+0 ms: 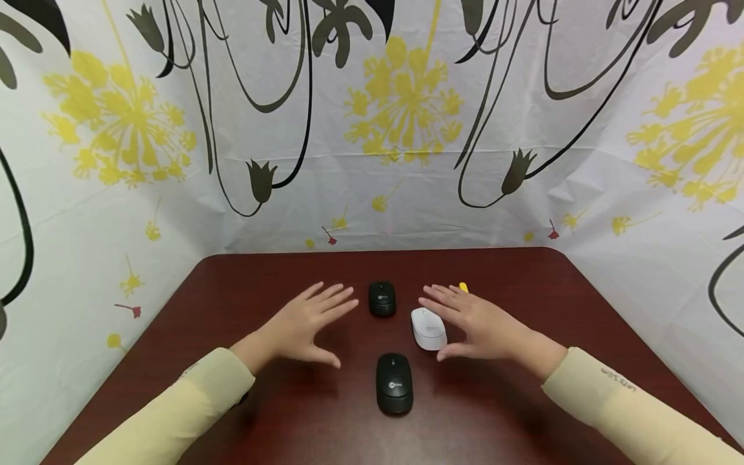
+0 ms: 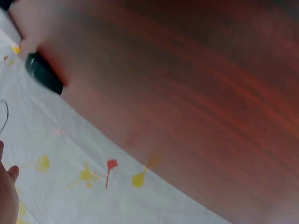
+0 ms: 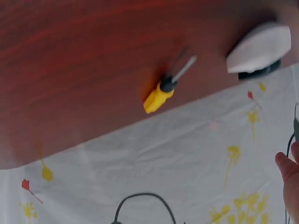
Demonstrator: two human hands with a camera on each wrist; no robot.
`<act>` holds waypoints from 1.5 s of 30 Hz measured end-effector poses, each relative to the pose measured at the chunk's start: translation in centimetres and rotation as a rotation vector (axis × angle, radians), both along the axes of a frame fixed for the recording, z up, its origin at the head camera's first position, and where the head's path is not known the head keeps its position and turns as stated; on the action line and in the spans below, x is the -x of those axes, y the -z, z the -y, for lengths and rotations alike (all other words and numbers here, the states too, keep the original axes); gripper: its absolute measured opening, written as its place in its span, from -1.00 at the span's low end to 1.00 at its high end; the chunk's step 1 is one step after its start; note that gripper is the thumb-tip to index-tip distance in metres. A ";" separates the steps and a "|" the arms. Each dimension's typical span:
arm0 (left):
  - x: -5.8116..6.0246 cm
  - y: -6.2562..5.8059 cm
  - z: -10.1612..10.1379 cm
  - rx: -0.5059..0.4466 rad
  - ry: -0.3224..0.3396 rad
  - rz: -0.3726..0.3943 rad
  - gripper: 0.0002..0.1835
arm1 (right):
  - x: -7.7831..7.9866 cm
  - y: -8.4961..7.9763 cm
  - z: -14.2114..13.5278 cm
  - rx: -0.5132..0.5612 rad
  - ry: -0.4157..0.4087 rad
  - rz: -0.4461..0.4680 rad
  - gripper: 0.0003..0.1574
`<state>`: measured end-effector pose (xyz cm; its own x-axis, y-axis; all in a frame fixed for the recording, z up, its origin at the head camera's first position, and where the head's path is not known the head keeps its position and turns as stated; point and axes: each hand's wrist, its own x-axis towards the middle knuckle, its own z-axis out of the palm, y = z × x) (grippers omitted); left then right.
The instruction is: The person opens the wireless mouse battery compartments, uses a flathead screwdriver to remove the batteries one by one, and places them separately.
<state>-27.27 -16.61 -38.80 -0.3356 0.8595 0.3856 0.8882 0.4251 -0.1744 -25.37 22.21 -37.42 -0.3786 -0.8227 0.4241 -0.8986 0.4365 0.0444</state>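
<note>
Left grip and right grip spread wide, empty; the white, rounded plastic mouse near the right probably wanted gentle handling.

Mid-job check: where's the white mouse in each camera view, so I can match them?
Head: white mouse, just right of centre, beside the right hand.
Left wrist: white mouse, upper left, cut off by the frame.
Right wrist: white mouse, upper right.
Shared landmark: the dark red table's far edge against the flowered cloth.
</note>
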 end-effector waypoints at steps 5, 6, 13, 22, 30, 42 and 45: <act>-0.5 0.9 -0.6 0.010 0.085 0.010 0.09 | -0.8 1.3 0.5 -0.004 -0.076 0.007 0.17; -0.6 1.0 -0.8 0.012 0.097 0.010 0.09 | -0.9 1.5 0.7 -0.008 -0.090 0.000 0.16; -1.0 1.4 -1.5 -0.007 0.200 -0.019 0.03 | -1.6 2.8 1.6 -0.011 -0.185 -0.066 0.00; -1.1 2.3 -2.5 -0.006 0.336 -0.081 -0.10 | -1.9 3.6 2.7 0.014 -0.307 -0.181 -0.15; -1.4 3.3 -3.7 0.010 0.441 -0.116 -0.23 | -2.0 4.2 3.5 -0.017 -0.396 -0.230 -0.28; -2.2 4.5 -5.3 0.036 0.555 -0.128 -0.42 | -2.0 5.3 3.9 -0.034 -0.445 -0.238 -0.40; -2.2 4.7 -5.4 0.029 0.551 -0.127 -0.44 | -2.0 5.7 4.0 -0.039 -0.462 -0.255 -0.42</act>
